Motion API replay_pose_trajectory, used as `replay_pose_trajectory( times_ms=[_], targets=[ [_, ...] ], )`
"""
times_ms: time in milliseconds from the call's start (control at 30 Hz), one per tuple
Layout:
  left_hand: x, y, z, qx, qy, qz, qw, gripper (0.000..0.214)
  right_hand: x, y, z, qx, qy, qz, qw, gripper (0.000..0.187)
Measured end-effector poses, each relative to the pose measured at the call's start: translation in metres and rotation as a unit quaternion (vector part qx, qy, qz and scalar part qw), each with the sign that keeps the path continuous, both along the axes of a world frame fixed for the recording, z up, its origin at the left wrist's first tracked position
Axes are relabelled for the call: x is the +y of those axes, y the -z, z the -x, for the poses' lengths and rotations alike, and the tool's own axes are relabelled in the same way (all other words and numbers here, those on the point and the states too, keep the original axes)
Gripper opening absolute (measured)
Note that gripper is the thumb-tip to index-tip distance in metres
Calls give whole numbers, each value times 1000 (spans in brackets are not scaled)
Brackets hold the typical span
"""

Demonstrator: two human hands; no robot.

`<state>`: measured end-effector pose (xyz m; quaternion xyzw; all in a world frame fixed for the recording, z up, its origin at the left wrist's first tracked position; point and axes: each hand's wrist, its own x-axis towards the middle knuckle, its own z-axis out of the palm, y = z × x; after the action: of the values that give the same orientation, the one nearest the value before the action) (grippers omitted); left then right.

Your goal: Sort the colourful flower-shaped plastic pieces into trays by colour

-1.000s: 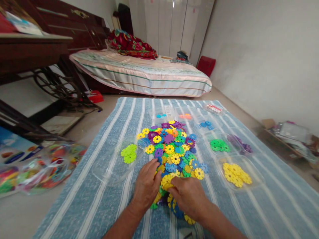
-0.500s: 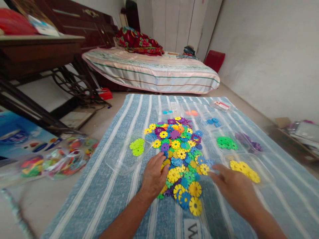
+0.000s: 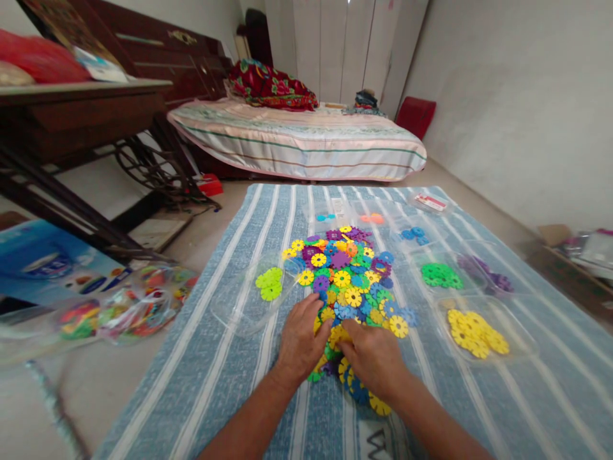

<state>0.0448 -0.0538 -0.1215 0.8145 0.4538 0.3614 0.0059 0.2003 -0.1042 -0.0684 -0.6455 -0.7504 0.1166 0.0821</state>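
Observation:
A heap of multicoloured plastic snowflake discs [image 3: 353,296] lies on the striped cloth. At its left edge rests my left hand [image 3: 301,335], fingers spread and slightly bent over the discs, with none clearly gripped. My right hand [image 3: 376,358] reaches into the near part of the heap. Its thumb and forefinger close on a yellow snowflake disc [image 3: 338,336], partly covered by the fingers. Right of the heap, a clear tray [image 3: 524,348] holds yellow discs [image 3: 476,333]. Behind it are green discs [image 3: 441,276] and purple discs [image 3: 498,282] in clear containers.
Lime discs [image 3: 269,283] sit in a clear tray on the left. Farther back are containers with blue discs [image 3: 414,235], orange discs [image 3: 372,218] and light-blue discs [image 3: 325,217]. A bed [image 3: 306,144] stands beyond the cloth-covered table; a sewing-machine stand [image 3: 153,166] is at left.
My right hand has moved left from beside the yellow-disc tray into the heap, and its fingers have closed on a yellow disc. My left hand stays at the heap's left edge.

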Motion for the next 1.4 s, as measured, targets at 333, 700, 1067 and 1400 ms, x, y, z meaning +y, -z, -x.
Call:
replay_pose_trajectory(
  times_ms=[333,700,1067,1400],
  targets=[
    [-1,0,-2,-17,5,39,999,17,-39,-38,-110,33,216,-81,973,36],
    [0,-6,-3,-27,-2,68,997,11,-56,-13,-72,17,94,16,995,24],
    [4,-7,0,-26,7,43,999,10,-48,10,-39,12,6,25,1000,17],
    [5,-6,-1,-21,6,48,999,11,-57,-28,-110,-38,185,-100,977,35]
  ],
)
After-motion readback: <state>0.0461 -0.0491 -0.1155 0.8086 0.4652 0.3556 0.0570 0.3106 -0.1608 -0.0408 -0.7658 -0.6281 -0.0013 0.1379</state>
